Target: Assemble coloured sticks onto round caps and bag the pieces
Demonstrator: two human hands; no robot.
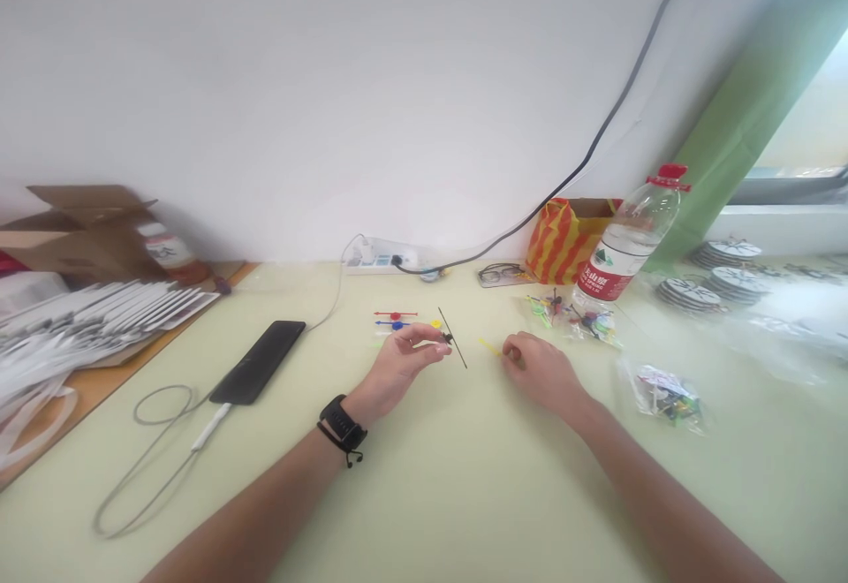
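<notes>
My left hand (404,360), with a black watch on its wrist, pinches a thin black spinner arrow (457,349) by its middle hub. To the right, my right hand (541,371) is closed on a small yellow plastic strip (488,347) that pokes out past the fingertips. Beyond the left hand, a red spinner arrow (396,314) and a blue spinner arrow (397,326) lie side by side on the table. Something yellow (435,324) shows just behind the left fingers, partly hidden. A pale green piece is mostly covered by the left hand.
Left, a black phone (260,362) charges on a cable near stacked white boards (112,318). A power strip (377,263) lies by the wall. To the right stand a water bottle (629,238), a striped bag (560,243), bags of small parts (669,396) and stacked discs (689,293).
</notes>
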